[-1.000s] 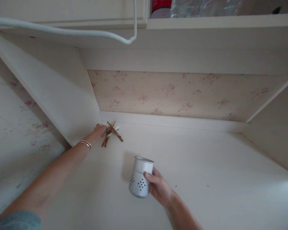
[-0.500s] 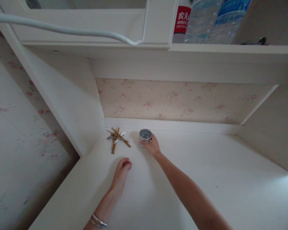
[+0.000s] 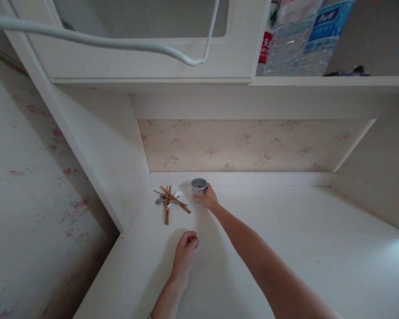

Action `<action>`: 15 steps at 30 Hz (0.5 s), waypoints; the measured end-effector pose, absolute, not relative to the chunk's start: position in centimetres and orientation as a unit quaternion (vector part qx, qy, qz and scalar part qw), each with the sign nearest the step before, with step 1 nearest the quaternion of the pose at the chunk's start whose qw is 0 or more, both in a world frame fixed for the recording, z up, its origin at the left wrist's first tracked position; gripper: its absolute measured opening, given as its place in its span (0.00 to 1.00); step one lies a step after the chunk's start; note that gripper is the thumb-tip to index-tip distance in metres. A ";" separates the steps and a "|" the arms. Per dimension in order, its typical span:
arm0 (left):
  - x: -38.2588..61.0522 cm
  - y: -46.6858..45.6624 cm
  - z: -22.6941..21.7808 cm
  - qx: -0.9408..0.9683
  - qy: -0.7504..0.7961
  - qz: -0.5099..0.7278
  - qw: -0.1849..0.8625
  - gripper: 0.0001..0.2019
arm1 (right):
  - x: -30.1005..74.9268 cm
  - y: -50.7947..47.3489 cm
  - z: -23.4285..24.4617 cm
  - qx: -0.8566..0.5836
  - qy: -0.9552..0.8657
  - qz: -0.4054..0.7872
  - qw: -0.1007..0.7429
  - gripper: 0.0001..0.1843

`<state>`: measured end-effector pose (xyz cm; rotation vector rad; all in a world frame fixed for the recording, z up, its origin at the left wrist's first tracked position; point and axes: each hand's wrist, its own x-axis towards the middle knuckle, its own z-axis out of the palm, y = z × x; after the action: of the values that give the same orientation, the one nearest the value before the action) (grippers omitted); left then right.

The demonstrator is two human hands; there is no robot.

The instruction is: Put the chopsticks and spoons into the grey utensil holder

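White worktop (image 3: 269, 252), floral panel (image 3: 226, 146) behind the metal cup (image 3: 198, 190). My right hand (image 3: 209, 199) has its fingers gripping that cup, mouth up; pale spots show inside, can't make out more. Just left of the cup: crossed wooden chopsticks (image 3: 166, 215), metal spoon (image 3: 158, 200). My left hand (image 3: 185, 248) is in front of the cup, fingers curled in. Above and right of the cup: shelf (image 3: 319, 81) with clear plastic bottles (image 3: 289, 46), fill levels unreadable.

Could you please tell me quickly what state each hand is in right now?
Left hand: loosely closed, nothing visible in its grip.
Right hand: closed on the side of the silvery cup.
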<state>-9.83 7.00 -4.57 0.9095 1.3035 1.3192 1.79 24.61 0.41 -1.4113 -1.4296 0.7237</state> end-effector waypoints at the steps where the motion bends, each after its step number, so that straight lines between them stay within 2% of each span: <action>1: -9.9 7.0 -4.5 0.376 0.538 0.549 0.517 0.10 | 1.9 24.4 0.4 -0.582 -0.583 0.299 0.481 0.41; 3: -9.9 6.8 -4.3 0.370 0.531 0.553 0.525 0.11 | 2.2 23.6 0.4 -0.589 -0.571 0.298 0.488 0.50; 5: -10.0 6.6 -4.0 0.365 0.529 0.555 0.528 0.12 | 2.7 21.8 0.5 -0.593 -0.559 0.291 0.501 0.53; 7: -10.0 6.4 -3.8 0.365 0.527 0.556 0.529 0.12 | 3.3 19.0 1.2 -0.577 -0.556 0.289 0.524 0.46; 12: -9.8 6.1 -3.3 0.373 0.513 0.552 0.541 0.11 | 5.9 7.9 6.8 -0.436 -0.557 0.310 0.635 0.17; 15: -9.7 5.9 -3.1 0.382 0.516 0.547 0.538 0.11 | 8.9 0.6 11.0 -0.364 -0.549 0.298 0.691 0.10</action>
<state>-9.73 5.93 -3.08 0.9090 1.2268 1.3014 8.91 0.59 11.00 -0.8148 -1.2277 0.6663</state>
